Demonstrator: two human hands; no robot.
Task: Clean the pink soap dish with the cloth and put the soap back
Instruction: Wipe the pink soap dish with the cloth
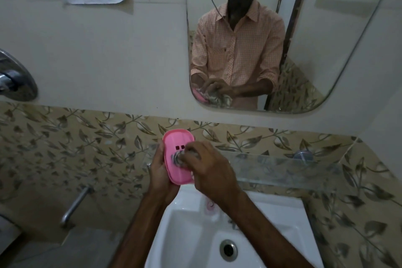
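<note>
Above the back edge of a white sink (187,224), the left hand (159,177) gripped the pink soap dish (177,156) by its long edge, fingers curled behind it. The right hand (208,172) pinched a bunched cloth (177,158) against the dish's middle. No soap was visible. Hard rubbing could probably twist the dish loose into the sink.

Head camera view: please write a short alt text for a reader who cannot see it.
Above a white sink, the left hand holds a pink soap dish while the right hand rubs a cloth inside it. A wall mirror reflects the person.
</note>
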